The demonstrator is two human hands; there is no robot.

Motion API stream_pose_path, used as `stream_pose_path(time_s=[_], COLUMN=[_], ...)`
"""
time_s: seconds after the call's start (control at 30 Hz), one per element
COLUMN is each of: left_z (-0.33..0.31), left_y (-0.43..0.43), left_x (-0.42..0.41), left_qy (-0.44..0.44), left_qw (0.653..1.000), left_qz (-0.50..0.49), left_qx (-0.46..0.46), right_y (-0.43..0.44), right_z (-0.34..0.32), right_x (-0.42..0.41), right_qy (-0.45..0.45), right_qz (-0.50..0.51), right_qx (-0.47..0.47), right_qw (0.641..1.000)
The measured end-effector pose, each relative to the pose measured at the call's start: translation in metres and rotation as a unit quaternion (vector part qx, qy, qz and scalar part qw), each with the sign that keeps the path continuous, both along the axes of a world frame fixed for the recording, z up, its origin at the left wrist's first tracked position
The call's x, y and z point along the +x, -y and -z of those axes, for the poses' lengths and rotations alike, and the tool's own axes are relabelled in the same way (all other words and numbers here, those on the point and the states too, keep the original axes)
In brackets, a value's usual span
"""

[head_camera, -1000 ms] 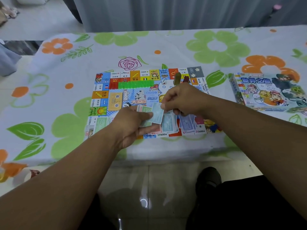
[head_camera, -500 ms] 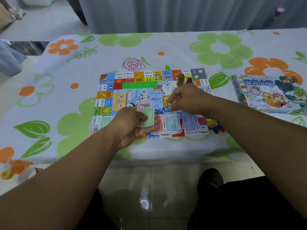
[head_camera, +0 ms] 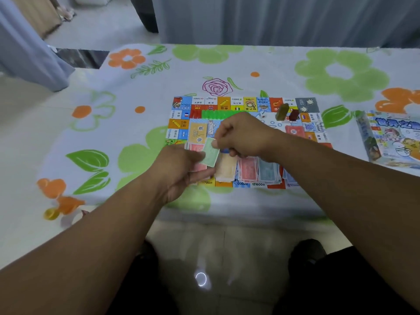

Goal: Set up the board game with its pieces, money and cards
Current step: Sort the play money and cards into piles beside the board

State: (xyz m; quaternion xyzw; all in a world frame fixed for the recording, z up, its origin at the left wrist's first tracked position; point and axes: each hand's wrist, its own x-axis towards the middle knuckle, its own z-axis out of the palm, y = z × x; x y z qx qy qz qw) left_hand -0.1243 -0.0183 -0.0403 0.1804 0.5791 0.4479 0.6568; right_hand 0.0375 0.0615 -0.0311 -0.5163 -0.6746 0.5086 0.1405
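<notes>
The colourful game board (head_camera: 229,103) lies flat on the flowered tablecloth. My left hand (head_camera: 179,171) holds a small stack of play money over the board's near edge. My right hand (head_camera: 241,135) pinches the top green note (head_camera: 211,153) of that stack. Sorted piles lie along the near edge: a beige pile (head_camera: 226,167), a red pile (head_camera: 248,168) and a blue pile (head_camera: 269,170). An olive pawn (head_camera: 282,112) and a dark red pawn (head_camera: 293,115) stand near the far right corner, beside a white die (head_camera: 263,114). A green row of houses (head_camera: 218,114) lies at the back.
The game box lid (head_camera: 395,139) lies to the right of the board. A yellow card (head_camera: 198,133) and a red card (head_camera: 294,131) lie on the board's centre. The table's near edge (head_camera: 227,214) is close to my knees. Curtains hang behind.
My right hand left the blue piles and moved left to the stack in my left hand, taking a green note. The view shifted, so the board sits further right.
</notes>
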Motion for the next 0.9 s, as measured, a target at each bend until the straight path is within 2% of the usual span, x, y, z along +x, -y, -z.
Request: stream_pose_path(time_s=[0.23, 0.37, 0.7, 0.9], left_z=[-0.001, 0.001, -0.001, -0.002], left_y=[0.006, 0.01, 0.014, 0.017], left_x=[-0.051, -0.07, -0.077, -0.064], left_qy=[-0.067, -0.088, -0.067, -0.025], left_qw=[0.984, 0.974, 0.983, 0.995], left_qz=[-0.163, -0.21, -0.168, -0.095], left_qx=[-0.016, -0.011, -0.021, -0.028], right_y=[-0.002, -0.003, 0.001, 0.001], right_z=[0.007, 0.015, 0.03, 0.019], right_x=[-0.045, -0.065, -0.086, -0.081], right_qy=[-0.019, -0.004, 0.074, 0.036], right_qz=[0.028, 0.018, -0.051, -0.046], right_qx=[0.005, -0.001, 0.045, 0.068], right_qw=[0.999, 1.0, 0.995, 0.996])
